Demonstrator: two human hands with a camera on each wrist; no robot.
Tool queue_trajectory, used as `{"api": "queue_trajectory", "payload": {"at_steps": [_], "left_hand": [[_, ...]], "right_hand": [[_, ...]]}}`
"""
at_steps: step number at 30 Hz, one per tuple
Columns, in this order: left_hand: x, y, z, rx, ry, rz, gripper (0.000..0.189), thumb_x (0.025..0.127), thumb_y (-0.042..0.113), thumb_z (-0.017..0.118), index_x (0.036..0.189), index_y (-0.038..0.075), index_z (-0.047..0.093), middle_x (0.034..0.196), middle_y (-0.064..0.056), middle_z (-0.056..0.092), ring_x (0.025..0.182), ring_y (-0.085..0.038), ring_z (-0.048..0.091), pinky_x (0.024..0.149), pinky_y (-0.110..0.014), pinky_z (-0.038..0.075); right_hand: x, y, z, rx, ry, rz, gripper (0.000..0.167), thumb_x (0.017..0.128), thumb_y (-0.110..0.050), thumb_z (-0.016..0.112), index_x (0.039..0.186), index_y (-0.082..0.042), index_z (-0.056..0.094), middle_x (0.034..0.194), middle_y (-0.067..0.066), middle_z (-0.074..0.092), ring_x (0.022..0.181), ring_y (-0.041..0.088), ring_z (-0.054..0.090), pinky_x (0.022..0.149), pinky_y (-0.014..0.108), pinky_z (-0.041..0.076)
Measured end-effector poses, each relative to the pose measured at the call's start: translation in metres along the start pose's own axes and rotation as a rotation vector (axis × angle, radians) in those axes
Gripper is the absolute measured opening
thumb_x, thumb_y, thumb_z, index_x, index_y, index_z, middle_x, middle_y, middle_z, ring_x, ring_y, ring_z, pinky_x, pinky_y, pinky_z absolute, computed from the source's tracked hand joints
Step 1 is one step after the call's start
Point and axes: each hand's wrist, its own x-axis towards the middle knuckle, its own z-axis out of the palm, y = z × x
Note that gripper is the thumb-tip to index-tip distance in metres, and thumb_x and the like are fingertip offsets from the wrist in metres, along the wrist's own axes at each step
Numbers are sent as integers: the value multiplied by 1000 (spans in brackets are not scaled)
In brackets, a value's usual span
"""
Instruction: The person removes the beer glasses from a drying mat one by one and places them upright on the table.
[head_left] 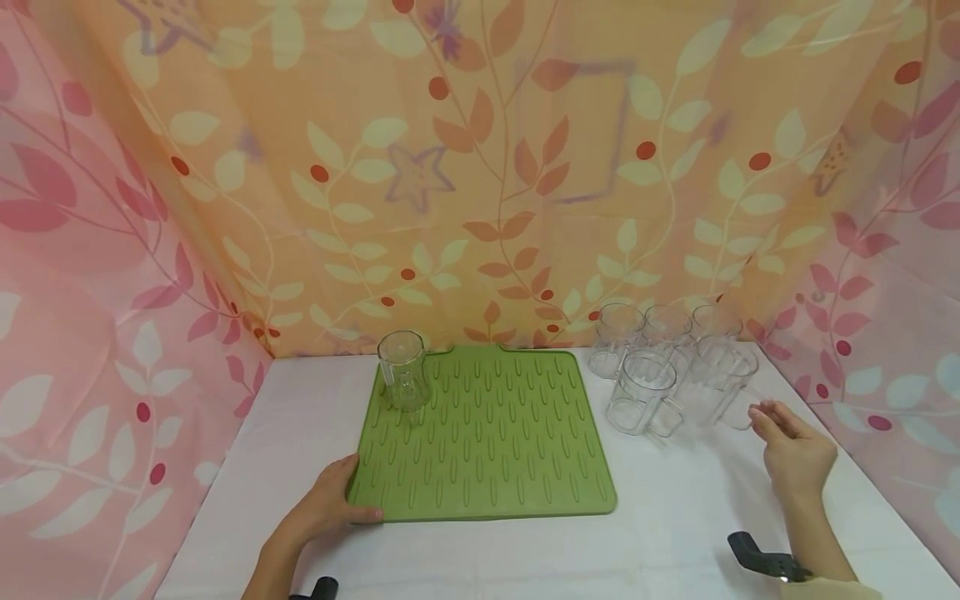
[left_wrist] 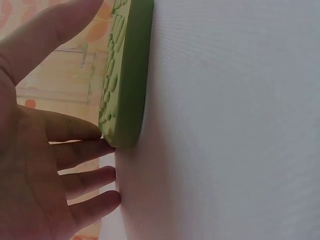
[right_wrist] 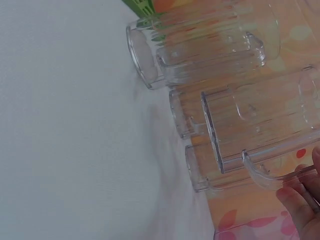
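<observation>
My right hand [head_left: 798, 450] pinches the handle of a clear mug [head_left: 722, 377] at the right of the table. In the right wrist view this mug [right_wrist: 265, 120] is tilted, its base apart from the white cloth, with fingertips [right_wrist: 295, 202] at its handle. Beside it stands another clear handled mug [head_left: 641, 393]. My left hand [head_left: 326, 500] rests at the near left corner of a green ridged mat [head_left: 487, 442]. Its thumb lies along the front edge, and the fairly straight fingers [left_wrist: 85, 152] touch the side. One clear mug [head_left: 405, 375] stands at the mat's back left.
Several more clear mugs [head_left: 618, 342] stand close together at the back right, partly overlapping in view. A white cloth [head_left: 525, 558] covers the table. Patterned fabric [head_left: 480, 167] hangs behind and on both sides.
</observation>
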Motion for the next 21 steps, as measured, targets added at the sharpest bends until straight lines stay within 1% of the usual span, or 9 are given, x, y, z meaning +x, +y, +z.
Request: {"api": "queue_trajectory", "payload": {"at_steps": [5,9,10,12,14,17,19,21], "left_hand": [[0,-1,1,24,2,-5,115,65,36,89,145,-17,25,148,-36,32,139,-52,27,113,-64,26],[-1,0,1,35,8,3,116,62,33,90,145,-17,26,149,-35,33,139,-52,28,113,-64,27],[-1,1,1,38,10,6,116,62,31,91,145,-17,26,149,-35,33,138,-52,28,113,-64,27],[-1,2,1,43,12,8,115,61,30,91,145,-17,27,148,-35,33,138,-53,28,113,-64,27],[-1,2,1,45,13,9,114,61,28,91,145,-17,27,148,-35,33,138,-52,28,113,-64,27],[0,2,1,47,13,1,114,60,27,91,145,-16,28,148,-35,33,139,-53,27,113,-64,27],[1,2,2,52,11,-7,114,60,27,92,145,-16,28,149,-35,33,139,-53,27,113,-64,27],[1,3,2,59,8,-15,114,60,26,92,145,-16,28,149,-35,32,139,-53,26,113,-64,27]], "right_hand": [[-1,11,2,-16,-2,-58,34,80,4,74,114,2,70,72,-22,70,62,-9,66,61,5,51],[-2,20,2,-48,-25,-99,35,81,1,74,116,1,69,74,-24,69,65,-10,66,63,5,52],[-2,23,2,-58,-27,-97,37,82,-1,75,118,0,68,74,-25,69,66,-11,66,63,4,51],[-3,26,2,-104,-28,-94,40,83,-4,75,121,2,66,75,-28,68,66,-13,65,64,4,51],[-3,29,3,-98,-30,-82,44,83,-3,74,123,9,61,74,-28,67,65,-13,65,63,4,51],[-4,30,5,-100,-18,-68,46,83,1,73,122,18,56,71,-28,67,63,-12,64,60,4,51],[-5,32,5,-120,-13,-59,45,82,3,72,121,20,57,69,-29,66,61,-13,63,57,3,50],[-6,32,6,-169,-10,-50,43,83,2,73,120,18,58,67,-32,64,59,-14,61,54,3,49]]}}
